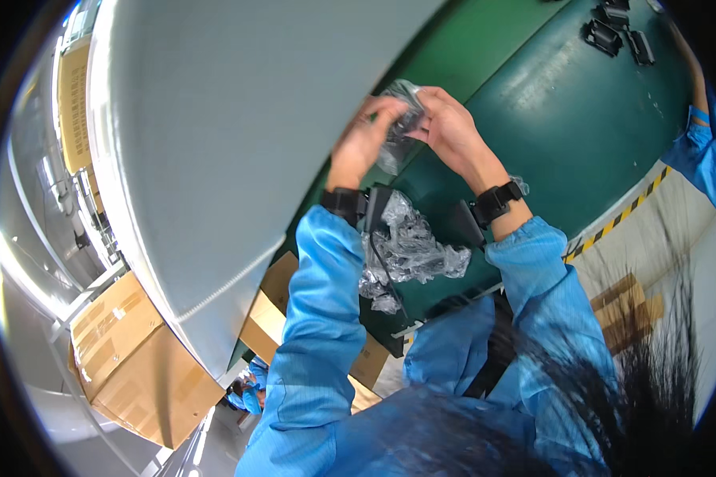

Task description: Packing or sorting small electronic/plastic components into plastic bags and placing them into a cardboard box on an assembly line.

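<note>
Both my hands are raised over the green table [561, 119], closed on a crinkled clear plastic bag [406, 94]. Something dark shows through the film, but its shape is unclear. My left hand [359, 147] pinches the bag from the left, slightly smeared by motion. From the right, my right hand [456, 133] grips the bag's edge between thumb and fingers. Below my hands, a heap of crumpled clear plastic bags [418, 242] lies near the table's front edge, between my two forearms. Black straps with dark devices circle both wrists.
A large grey panel [239, 119] rises close along my left arm. Several black plastic parts [605, 37] lie at the table's far right. Another person's blue sleeve [702, 159] reaches in there. Cardboard boxes [147, 362] stand at the lower left.
</note>
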The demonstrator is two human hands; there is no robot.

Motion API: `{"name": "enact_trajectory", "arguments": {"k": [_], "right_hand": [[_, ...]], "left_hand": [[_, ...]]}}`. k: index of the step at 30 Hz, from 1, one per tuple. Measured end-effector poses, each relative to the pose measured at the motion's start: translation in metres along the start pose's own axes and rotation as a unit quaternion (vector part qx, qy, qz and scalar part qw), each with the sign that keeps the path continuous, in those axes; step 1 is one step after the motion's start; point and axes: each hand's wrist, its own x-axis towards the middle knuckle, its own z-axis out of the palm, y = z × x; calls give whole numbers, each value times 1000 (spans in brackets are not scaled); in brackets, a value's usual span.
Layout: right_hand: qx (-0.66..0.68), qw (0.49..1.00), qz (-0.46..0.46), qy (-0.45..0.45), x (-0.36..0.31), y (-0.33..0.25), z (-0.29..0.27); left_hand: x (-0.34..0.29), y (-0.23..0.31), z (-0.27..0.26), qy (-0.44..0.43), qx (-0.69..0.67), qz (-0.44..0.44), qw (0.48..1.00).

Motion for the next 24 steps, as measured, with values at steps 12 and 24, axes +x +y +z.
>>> {"name": "enact_trajectory", "arguments": {"k": [12,24], "right_hand": [[-507,773,-262,277,-151,-5,-119],[-772,507,-353,151,-145,33,-136]], "left_hand": [[9,-14,-38,215,-345,-110,907],[-68,32,-3,30,248,97,963]]}}
